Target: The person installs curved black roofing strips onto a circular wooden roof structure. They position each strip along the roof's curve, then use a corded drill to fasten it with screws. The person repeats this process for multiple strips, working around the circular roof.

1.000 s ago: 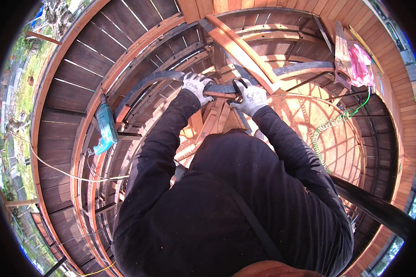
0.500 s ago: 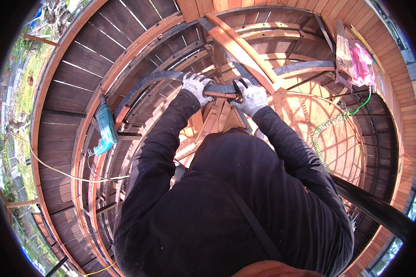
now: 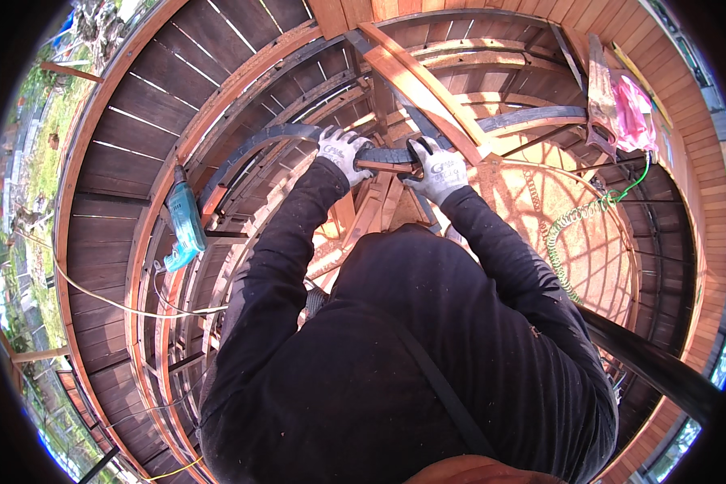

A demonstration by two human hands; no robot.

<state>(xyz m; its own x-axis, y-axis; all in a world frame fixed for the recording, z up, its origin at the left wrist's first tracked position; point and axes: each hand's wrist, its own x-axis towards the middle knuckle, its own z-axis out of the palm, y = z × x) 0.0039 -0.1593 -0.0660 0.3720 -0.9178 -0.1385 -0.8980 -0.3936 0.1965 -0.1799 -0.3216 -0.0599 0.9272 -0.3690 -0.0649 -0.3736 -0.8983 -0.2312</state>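
Observation:
A dark curved beam crosses in front of me, arching over the wooden framing. Wearing a pale grey work glove, my left hand grips it left of the middle, with fingers over its far side. My right hand, gloved alike, is wrapped around the beam a short way to the right. Between the two hands a small reddish wood strip lies along the beam's near side. Whether either hand also touches that strip is hidden by the gloves.
A teal power drill rests against the curved frame on the left. A handsaw and pink cloth are at the far right. A green coiled hose hangs on the right. Long reddish timbers slant across ahead. A black pole extends lower right.

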